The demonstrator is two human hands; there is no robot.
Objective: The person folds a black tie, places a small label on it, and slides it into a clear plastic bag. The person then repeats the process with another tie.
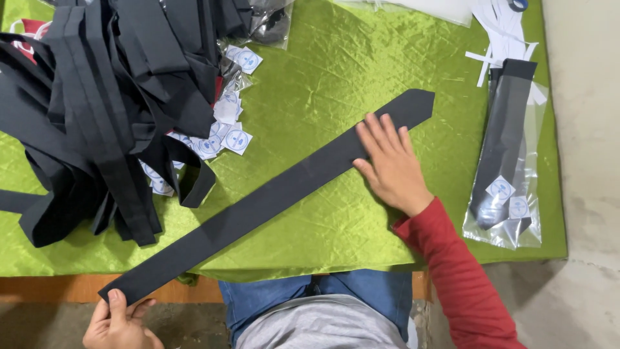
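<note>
Black fabric strip [271,197], light and floppy, lies pinned under the flat-open right hand [391,165] while the left hand [119,323] pinches its near end.

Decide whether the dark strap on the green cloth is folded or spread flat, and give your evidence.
Spread flat: the strap runs straight across the cloth, right hand pressing it, left hand holding its end.

Strap [271,197] diagonal on table [310,84]; strap pile [103,110] left, bagged strap [507,148] right, tags [226,123] probably under pile
</note>
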